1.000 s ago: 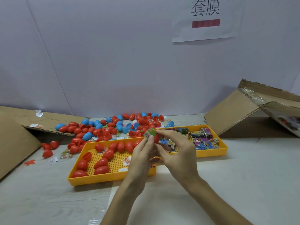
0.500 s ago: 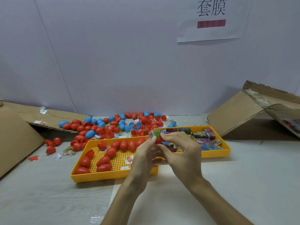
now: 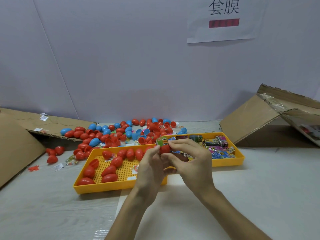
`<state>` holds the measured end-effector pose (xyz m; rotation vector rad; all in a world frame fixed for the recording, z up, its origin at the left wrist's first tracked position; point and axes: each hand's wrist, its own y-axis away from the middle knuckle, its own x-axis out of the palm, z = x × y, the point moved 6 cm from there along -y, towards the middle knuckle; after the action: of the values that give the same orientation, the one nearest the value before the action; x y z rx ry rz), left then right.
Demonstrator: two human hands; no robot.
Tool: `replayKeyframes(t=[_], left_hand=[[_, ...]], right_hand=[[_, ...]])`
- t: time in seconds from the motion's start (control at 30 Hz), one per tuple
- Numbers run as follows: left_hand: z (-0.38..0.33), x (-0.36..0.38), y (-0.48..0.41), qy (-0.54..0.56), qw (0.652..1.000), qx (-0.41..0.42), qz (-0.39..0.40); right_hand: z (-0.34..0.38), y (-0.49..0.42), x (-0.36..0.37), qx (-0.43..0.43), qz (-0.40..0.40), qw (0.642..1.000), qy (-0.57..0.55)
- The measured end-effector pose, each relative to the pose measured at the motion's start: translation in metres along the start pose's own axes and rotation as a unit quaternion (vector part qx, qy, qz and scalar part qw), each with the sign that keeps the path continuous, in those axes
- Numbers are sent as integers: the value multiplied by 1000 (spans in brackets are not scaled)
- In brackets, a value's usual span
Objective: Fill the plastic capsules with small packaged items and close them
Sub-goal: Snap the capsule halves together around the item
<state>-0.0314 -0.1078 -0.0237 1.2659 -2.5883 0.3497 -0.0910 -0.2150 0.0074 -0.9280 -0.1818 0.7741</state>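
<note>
A green packet pokes out of a red capsule half, held above the yellow tray's far right corner. The left hand pinches the capsule and the right hand pinches the packet, hands together. This looks like the filling step. Next, press the packet fully in, then cap it.

Pale wall with a paper sign behind a white table.

A paper sign hangs on the wall; a cardboard box lies right.
</note>
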Motion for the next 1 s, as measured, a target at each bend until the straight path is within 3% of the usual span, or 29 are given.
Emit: replayKeyframes(t=[0.2,0.47,0.73,1.0], left_hand=[[3,-1,-2,-1,1000,2,7],[5,0,-2,79,996,-2,28],[1,-9,-6,-5,999,21,-47],[5,-9,-7,10,1000,-8,-22]], right_hand=[[-2,1,0,11,-12,1000,-8],[0,-1,5,39,35,997,-53],[1,-2,6,-18,53,998,31],[3,-4,0,-12,31,999,0]])
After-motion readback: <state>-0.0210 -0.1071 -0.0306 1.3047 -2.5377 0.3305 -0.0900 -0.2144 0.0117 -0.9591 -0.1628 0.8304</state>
